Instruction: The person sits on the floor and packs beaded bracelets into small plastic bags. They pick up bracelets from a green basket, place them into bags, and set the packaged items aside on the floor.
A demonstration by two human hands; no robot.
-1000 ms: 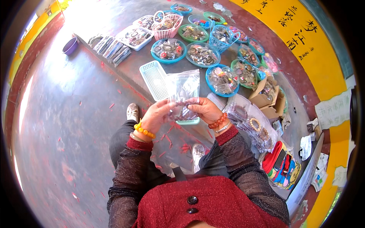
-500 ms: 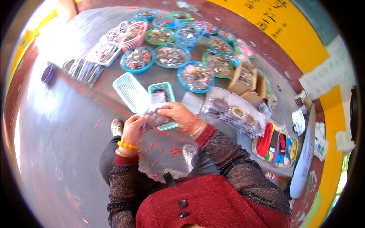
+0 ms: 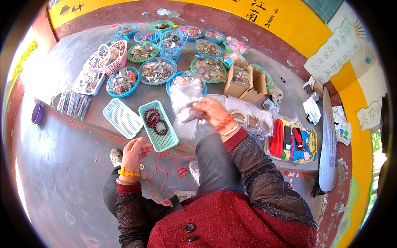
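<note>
- The right hand (image 3: 213, 110) pinches a clear bag (image 3: 186, 101) by its edge; the bag hangs above the ledge, dark beads showing faintly through the plastic; orange, cream and silver bracelets sit on that wrist.
- The left hand (image 3: 134, 152) is loose and half-curled, palm up, holding nothing; it rests low over the knee, just beside the near corner of the green tray (image 3: 159, 126); a yellow bead bracelet (image 3: 128, 173) circles its wrist.
- The green tray lies on the ledge (image 3: 124, 93) with dark red bead strings (image 3: 154, 120) in it; a pale tray (image 3: 123, 118) lies just left of it, touching or nearly so.
- More clear bags (image 3: 252, 120) lie flat on the ledge under and right of the right hand; a striped pouch (image 3: 293, 142) sits further right.
- Behind them stand two cardboard boxes (image 3: 246, 80); round blue and green bowls (image 3: 157, 70) of trinkets spread across the back of the ledge, with a pink basket (image 3: 111, 56) and a blue basket (image 3: 170, 43) among them.
- A purple cup (image 3: 37, 113) stands at the far left; red scraps litter the floor (image 3: 62, 177).
</note>
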